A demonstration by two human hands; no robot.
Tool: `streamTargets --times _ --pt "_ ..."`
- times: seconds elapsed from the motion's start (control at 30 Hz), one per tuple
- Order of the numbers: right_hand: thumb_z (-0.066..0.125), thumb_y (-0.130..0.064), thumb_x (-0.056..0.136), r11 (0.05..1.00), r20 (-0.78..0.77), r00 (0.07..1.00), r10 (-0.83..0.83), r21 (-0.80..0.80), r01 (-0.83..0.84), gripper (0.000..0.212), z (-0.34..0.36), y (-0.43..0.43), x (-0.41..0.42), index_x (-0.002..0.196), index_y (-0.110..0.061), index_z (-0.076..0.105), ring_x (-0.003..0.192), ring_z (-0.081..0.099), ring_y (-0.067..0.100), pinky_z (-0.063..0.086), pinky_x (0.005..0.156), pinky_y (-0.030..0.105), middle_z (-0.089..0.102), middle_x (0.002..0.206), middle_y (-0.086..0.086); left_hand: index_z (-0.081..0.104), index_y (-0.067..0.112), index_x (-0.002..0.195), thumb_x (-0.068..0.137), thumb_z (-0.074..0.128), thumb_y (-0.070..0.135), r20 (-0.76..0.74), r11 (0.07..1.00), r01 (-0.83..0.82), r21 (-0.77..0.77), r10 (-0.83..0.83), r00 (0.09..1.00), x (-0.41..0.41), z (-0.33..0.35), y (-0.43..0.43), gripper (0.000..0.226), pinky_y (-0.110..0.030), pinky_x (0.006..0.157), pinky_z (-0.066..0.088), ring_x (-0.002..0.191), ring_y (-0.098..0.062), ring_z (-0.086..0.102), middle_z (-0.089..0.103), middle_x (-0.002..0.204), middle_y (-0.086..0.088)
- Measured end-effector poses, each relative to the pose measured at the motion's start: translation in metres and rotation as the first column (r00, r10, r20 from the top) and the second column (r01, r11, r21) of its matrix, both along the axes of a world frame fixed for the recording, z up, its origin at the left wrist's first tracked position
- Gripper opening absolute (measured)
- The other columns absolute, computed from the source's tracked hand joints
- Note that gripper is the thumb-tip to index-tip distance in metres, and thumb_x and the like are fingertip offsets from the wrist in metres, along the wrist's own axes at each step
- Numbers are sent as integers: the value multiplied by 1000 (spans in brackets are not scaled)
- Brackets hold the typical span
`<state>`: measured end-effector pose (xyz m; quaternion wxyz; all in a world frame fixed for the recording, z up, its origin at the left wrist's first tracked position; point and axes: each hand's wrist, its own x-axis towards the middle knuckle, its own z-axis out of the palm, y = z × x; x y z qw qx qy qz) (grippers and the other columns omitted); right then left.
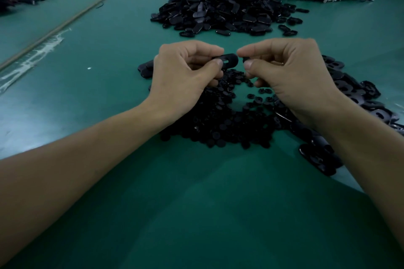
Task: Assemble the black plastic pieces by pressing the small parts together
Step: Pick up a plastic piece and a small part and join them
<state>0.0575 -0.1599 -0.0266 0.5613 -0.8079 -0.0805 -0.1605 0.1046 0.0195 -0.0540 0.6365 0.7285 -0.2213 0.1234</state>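
left grip [181, 76]: pinch on slotted oval piece [230, 61]; right grip [290, 76]: pinch on small part [245, 59]

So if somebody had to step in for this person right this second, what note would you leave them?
Left hand: pinches an oval slotted piece between thumb and fingers, above the table.
Right hand: pinches a small black part beside the oval's end, with a small gap between them.
Supplies: loose small parts lie under the hands on the green table; more oval pieces lie by the right wrist; a big heap sits farther back.
Done: both parts are in hand.
Left: press the small part into the oval, probably at its slot, then set it aside and repeat.
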Motion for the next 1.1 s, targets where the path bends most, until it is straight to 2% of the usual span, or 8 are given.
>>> streamTargets --times 0.2,0.37,0.53,0.63,0.77,0.9,1.1 --pt "71 -5 90 999 -8 1000 -16 -38 16 22 1 0 -1 103 -22 71 71 69 10 55 65 17 73 77 -1 74 25 90 86 73 8 11 1000 13 -5 -13 1000 -1 1 0 18 -25 65 60 73 -16 76 77 80 2" --pt "76 -10 87 995 3 998 -59 -82 59 14 2 1 -1 88 -23 69 71 72 11 54 64 16 74 73 -2 73 26 92 85 73 5 48 1000 21 4 -21 999 -3 2 -1 22 -25 65 59 73 -17 75 77 79 2" --pt "74 -10 87 992 37 998 -55 -115 59 15 3 2 -3 87 -25 74 68 70 6 52 66 16 74 71 -3 74 25 94 85 74 6 66 1000 19 25 -21 998 -5 2 -1 21 -28 66 60 72 -20 75 76 81 0" --pt "75 -11 87 984 68 995 -76 -155 86 15 4 5 -4 89 -26 74 70 71 5 57 70 22 74 72 -5 74 22 96 85 75 7 62 999 16 44 -19 998 -5 2 -2 19 -34 69 62 72 -22 76 76 83 -1" --pt "74 -14 88 975 94 989 -112 -181 128 19 4 9 -6 88 -30 63 72 71 9 61 74 35 72 75 -4 74 23 96 84 75 8 62 998 19 60 -22 998 -7 3 -2 19 -38 72 63 75 -21 76 76 83 0" --pt "73 -15 88 957 137 978 -156 -224 184 26 5 14 -7 81 -31 54 69 68 10 59 68 36 68 73 -3 73 24 97 83 75 11 74 997 8 73 -14 997 -9 5 -3 19 -39 74 63 78 -18 75 75 85 0" --pt "74 -14 87 943 125 976 -181 -259 208 30 5 19 -8 76 -29 51 74 69 17 58 68 43 69 77 1 72 23 97 85 76 6 92 996 2 88 -11 996 -10 5 -3 22 -35 73 63 76 -15 75 75 85 2"
